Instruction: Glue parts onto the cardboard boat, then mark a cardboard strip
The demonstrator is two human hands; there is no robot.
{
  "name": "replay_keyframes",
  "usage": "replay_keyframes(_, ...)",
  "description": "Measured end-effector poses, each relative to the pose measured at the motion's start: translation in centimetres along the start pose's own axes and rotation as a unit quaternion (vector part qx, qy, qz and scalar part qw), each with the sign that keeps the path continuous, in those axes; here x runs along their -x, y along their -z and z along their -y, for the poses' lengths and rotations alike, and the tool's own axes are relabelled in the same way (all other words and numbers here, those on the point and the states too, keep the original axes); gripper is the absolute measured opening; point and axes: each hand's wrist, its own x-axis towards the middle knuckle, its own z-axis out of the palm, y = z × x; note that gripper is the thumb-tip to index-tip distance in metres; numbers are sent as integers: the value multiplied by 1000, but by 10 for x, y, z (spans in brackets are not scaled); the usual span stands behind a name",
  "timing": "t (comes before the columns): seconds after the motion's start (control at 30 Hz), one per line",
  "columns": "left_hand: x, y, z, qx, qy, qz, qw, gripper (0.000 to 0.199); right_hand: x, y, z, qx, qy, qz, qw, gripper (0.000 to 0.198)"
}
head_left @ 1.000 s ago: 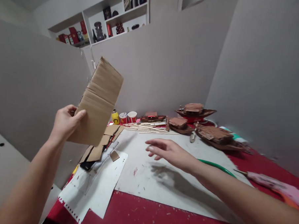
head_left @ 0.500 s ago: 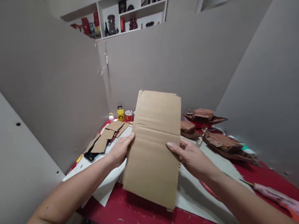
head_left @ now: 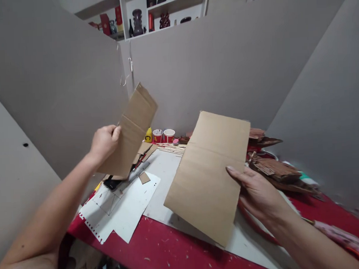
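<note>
My left hand [head_left: 105,143] is closed on the edge of a tilted piece of cardboard [head_left: 134,126], lifted above the left side of the table. A second, broader cardboard sheet [head_left: 211,172] is pinched by its right edge in my right hand [head_left: 256,186], thumb on its face and fingers behind. The two sheets are apart, both creased across and raised over the table. Under the left sheet lie a dark phone [head_left: 112,183], partly covered, and a paper sheet with drawn lines [head_left: 123,210].
Two red-and-white paper cups [head_left: 169,135] and thin wooden sticks [head_left: 171,148] are at the back. Brown layered boat-like models [head_left: 276,170] stand on the right. A pink tool [head_left: 335,232] lies near right on the red table [head_left: 160,242]. Grey partitions [head_left: 212,69] enclose the table.
The cardboard, earlier held together between both hands, is now two separate pieces. My left hand has moved left and up with one; my right hand has shifted right with the other.
</note>
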Motion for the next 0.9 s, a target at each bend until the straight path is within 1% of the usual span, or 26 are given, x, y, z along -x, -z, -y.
replay_keyframes(0.03, -12, 5, 5, -62, 4, 0, 998, 34, 1, 0, -1, -1, 2, 2, 1000, 28)
replay_keyframes(0.07, -22, 8, 9, -178, 8, 17, 984, 36, 3, -1, -2, 3, -2, 8, 1000, 27)
replay_keyframes(0.13, -40, 5, 16, -259, 19, 42, 965, 35, 6, -4, -5, 16, -22, 27, 999, 27)
replay_keyframes(0.17, -47, 1, 19, -284, 23, 58, 957, 34, 7, -5, -7, 22, -33, 37, 999, 28)
replay_keyframes(0.23, -57, -11, 25, -305, 30, 90, 948, 29, 9, -7, -10, 26, -48, 58, 997, 30)
replay_keyframes(0.33, -68, -30, 34, -336, 40, 138, 931, 24, 11, -9, -11, 1, -57, 77, 995, 33)
replay_keyframes(0.4, -72, -41, 40, -353, 50, 165, 920, 25, 11, -10, -10, -25, -59, 83, 995, 37)
replay_keyframes(0.5, -75, -52, 48, -373, 65, 193, 905, 32, 12, -9, -9, -57, -61, 88, 993, 40)
replay_keyframes(0.7, -77, -59, 58, -405, 57, 217, 886, 34, 8, -5, -16, -80, -65, 91, 990, 37)
replay_keyframes(0.9, -68, -57, 54, -416, 18, 225, 881, 34, 7, -7, -17, -80, -45, 108, 990, 37)
